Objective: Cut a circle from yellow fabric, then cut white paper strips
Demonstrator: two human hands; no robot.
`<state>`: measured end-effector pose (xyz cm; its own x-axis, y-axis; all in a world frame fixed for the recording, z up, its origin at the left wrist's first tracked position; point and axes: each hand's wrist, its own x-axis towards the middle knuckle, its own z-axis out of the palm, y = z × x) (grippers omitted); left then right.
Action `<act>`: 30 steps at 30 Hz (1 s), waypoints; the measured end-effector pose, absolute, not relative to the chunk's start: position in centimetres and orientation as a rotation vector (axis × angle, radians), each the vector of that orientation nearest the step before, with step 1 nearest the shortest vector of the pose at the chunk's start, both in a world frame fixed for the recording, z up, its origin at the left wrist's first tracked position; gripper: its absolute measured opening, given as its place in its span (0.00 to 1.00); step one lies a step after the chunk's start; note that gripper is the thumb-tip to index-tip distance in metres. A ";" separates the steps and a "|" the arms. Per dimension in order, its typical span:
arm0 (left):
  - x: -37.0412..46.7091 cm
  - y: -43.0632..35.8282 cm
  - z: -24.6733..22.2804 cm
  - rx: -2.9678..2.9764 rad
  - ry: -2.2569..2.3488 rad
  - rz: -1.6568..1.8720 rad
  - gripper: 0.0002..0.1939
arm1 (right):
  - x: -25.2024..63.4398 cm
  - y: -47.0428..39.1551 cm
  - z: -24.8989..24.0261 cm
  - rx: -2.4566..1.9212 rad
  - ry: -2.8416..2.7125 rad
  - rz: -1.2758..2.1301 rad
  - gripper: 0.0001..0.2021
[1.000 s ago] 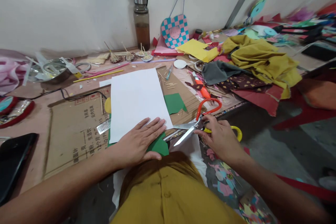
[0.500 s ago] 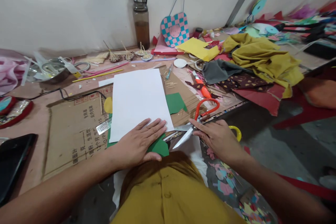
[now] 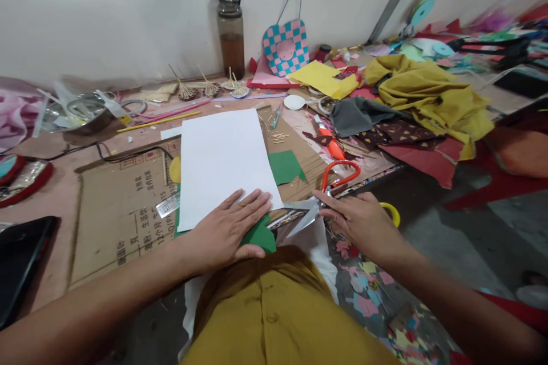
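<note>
My left hand [image 3: 240, 222] lies flat with fingers stretched out, pressing on the lower right corner of a white sheet of paper [image 3: 222, 159]. Green paper [image 3: 261, 238] shows beneath that hand and beyond the sheet's edges. In my right hand [image 3: 355, 219] is a pair of scissors [image 3: 340, 177] with one red-orange handle and one yellow one. Their blades stand apart and point left, the upper tip close to the sheet's lower right corner. Under the sheet lies a piece of brown cardboard [image 3: 107, 217]. A cut piece of green paper [image 3: 286, 167] rests right of the sheet.
A bottle of brown liquid [image 3: 232, 40] stands against the wall beside a checkered heart-shaped bag [image 3: 286, 48]. Yellow cloth [image 3: 428, 91] is heaped at the right. A black phone [image 3: 28, 262] lies at the left, a metal bowl [image 3: 88, 120] behind it. Paper scraps [image 3: 368, 296] litter the floor.
My right hand has shifted slightly right with the scissors, their blades still apart. The left hand and the white sheet look almost unmoved.
</note>
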<state>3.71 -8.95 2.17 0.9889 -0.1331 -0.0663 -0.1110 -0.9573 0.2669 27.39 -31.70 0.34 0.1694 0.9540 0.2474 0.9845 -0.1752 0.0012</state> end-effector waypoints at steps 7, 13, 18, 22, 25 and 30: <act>6.4 -8.7 2.5 2.860 -0.137 -0.200 0.44 | 29.5 -31.2 0.0 -2.304 -1.801 -0.301 0.21; 7.5 -8.4 2.1 2.866 -0.115 -0.224 0.43 | 30.1 -30.8 0.3 -2.414 -1.842 -0.301 0.18; 7.4 -8.3 2.3 2.862 -0.124 -0.233 0.43 | 29.8 -30.6 0.6 -2.462 -1.938 -0.305 0.18; 7.4 -8.4 2.5 2.876 -0.105 -0.229 0.43 | 29.8 -30.7 0.6 -2.465 -1.909 -0.333 0.18; 7.7 -8.4 2.6 2.891 -0.091 -0.255 0.45 | 29.9 -30.8 0.8 -2.465 -1.902 -0.366 0.18; 9.1 -8.8 2.4 2.918 -0.107 -0.238 0.46 | 30.4 -31.0 1.1 -2.502 -1.903 -0.458 0.17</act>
<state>9.13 -8.82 2.42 0.9843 -0.0891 -0.1522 -0.0550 -0.9751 0.2149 30.41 -31.02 1.14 0.2407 0.9485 0.2061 0.9384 -0.2816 0.2002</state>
